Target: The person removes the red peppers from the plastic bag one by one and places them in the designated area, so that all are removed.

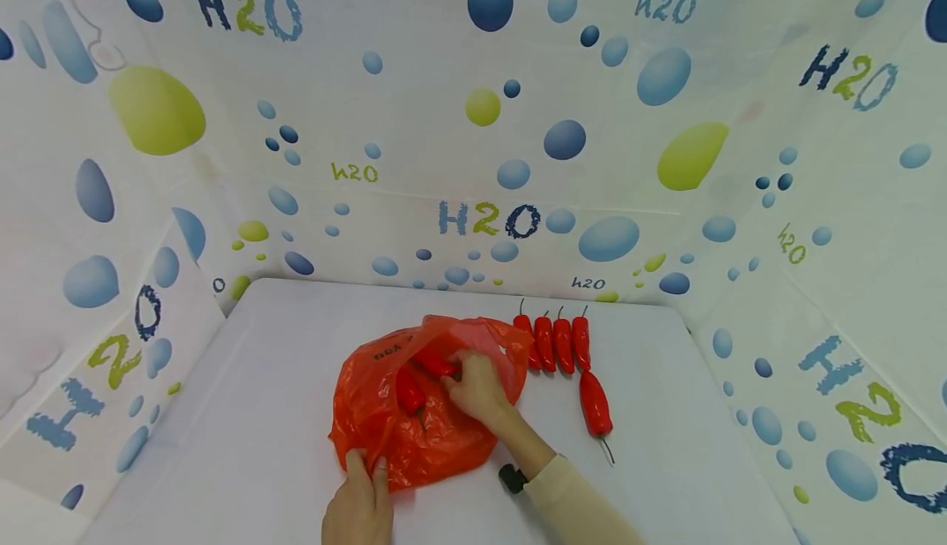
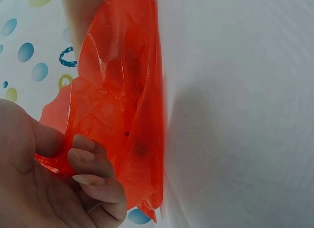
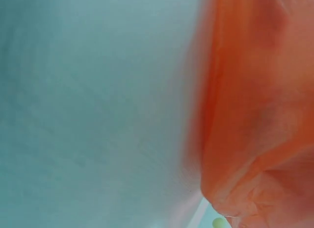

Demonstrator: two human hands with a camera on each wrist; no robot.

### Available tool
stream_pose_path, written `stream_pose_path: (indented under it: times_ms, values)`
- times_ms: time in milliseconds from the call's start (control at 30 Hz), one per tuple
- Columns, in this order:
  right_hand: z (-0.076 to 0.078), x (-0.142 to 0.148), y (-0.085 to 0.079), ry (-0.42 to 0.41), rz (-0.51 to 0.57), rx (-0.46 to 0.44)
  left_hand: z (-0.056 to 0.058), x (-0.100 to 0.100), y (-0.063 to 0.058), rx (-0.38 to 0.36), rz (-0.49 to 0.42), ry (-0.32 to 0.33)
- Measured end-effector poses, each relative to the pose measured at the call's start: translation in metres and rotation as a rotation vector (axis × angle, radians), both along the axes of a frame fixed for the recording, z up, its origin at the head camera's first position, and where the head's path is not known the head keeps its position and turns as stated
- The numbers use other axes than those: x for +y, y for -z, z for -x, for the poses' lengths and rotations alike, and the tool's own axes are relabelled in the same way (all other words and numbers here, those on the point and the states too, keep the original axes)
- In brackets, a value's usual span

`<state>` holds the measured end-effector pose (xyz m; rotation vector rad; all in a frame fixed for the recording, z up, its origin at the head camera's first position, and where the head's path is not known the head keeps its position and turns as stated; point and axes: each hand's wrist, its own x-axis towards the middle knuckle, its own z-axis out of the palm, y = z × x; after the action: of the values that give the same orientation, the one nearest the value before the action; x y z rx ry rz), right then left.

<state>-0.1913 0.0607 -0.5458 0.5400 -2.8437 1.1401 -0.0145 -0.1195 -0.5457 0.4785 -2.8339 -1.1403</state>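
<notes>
- Risk at the near edge: the red bag [image 1: 362, 397] was thin and slack, so its mouth could probably have folded shut over the right hand [image 1: 479, 393] if the left hand [image 1: 358, 504] had let go of the rim at lower centre.
- Risk inside: the upper pepper [image 1: 435, 362] could have slipped, its glossy skin and small stem end giving little purchase.
- Risk at right: a sideways sweep of the right arm could have rolled the lone pepper [image 1: 595, 404] on the bench [image 1: 244, 413].
- Fingers: those of the left hand pinched a crumpled fold of the bag against the thumb; those of the right hand, inside the mouth, appeared to pinch the upper pepper by its stem end. The right wrist view did not show them.
- Appearance and place: the bag sat at lower centre, translucent orange-red, creased and shiny, with dark lettering near its top. The lower pepper [image 1: 409, 393] lay within, its dark stem toward the bottom of the frame. Right of centre, four peppers [image 1: 543, 344] stood in a row, stems upward, the leftmost partly hidden by the bag.
</notes>
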Motion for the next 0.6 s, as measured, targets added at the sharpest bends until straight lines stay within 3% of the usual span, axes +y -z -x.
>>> stream_pose_path:
  times_ms: [600]
  values:
    - [-0.017,0.006,-0.011,0.040,0.109,0.019,-0.001,0.000,0.000,0.016,0.001,0.006]
